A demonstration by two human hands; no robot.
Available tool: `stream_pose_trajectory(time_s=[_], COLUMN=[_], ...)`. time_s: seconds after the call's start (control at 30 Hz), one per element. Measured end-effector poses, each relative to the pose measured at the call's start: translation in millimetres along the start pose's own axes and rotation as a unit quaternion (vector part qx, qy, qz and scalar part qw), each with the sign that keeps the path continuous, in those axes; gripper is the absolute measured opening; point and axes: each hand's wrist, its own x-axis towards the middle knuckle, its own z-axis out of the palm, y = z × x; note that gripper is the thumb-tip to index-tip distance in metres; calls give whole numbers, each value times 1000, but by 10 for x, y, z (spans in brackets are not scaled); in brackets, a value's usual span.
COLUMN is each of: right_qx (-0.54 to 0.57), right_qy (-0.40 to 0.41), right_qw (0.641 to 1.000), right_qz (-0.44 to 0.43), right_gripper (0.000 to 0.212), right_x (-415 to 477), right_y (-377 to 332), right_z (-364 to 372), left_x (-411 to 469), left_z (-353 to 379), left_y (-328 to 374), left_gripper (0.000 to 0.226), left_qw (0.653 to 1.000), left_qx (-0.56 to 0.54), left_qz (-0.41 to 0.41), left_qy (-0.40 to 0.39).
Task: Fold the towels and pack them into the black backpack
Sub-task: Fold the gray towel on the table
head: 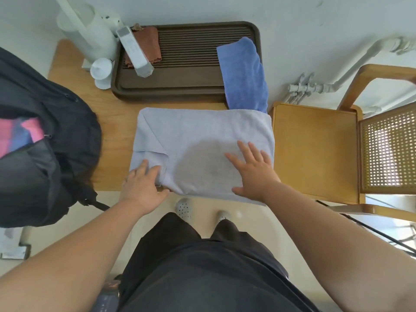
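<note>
No legible text, label, brand or number anywhere in view.

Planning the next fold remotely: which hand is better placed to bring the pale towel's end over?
Left, probably. The left hand seems to pinch the pale towel at its near-left corner, beside the folded flap. The right hand lies flat on top, better suited to pinning.
</note>
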Motion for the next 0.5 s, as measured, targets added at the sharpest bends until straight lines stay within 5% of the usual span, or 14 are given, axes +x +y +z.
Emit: stream_pose_trajectory(time_s=[0.23, 0.5], right_qx=[93, 33], right_qy=[-9, -126], right_qw=[995, 991], right_qz=[-47, 16], right_gripper=[75, 80], right_x=[390, 530], right_y=[-905, -1171], right_z=[-157, -9], left_x=[81, 285], left_z=[126, 236], left_y=[-325, -603], left_gripper=[79, 98], left_qw=[975, 995], left_qx=[-208, -82], left_qz=[-39, 18], left_qy=[68, 49])
